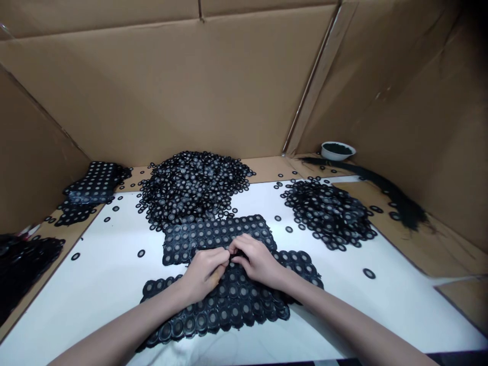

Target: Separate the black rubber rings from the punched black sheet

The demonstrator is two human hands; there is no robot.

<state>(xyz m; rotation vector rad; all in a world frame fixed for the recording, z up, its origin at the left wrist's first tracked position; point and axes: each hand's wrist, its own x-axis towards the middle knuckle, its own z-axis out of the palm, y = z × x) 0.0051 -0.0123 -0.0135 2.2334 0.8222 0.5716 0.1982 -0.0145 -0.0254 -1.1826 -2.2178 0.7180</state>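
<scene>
My left hand (pixel 204 274) and my right hand (pixel 257 262) rest together on a black sheet of joined rubber rings (pixel 232 305) at the near middle of the white work surface (pixel 95 290). The fingertips of both hands meet and pinch the sheet's far edge. Just behind lies a second black ring sheet (pixel 217 234), flat. What exactly sits between the fingertips is too small to tell.
A big heap of loose black rings (pixel 192 185) lies behind the sheets, a smaller heap (pixel 330 211) to the right. Stacked ring sheets (pixel 95 183) sit at the far left, more black material (pixel 23 259) at the left edge. A white bowl (pixel 337 150) stands far right. Cardboard walls enclose everything.
</scene>
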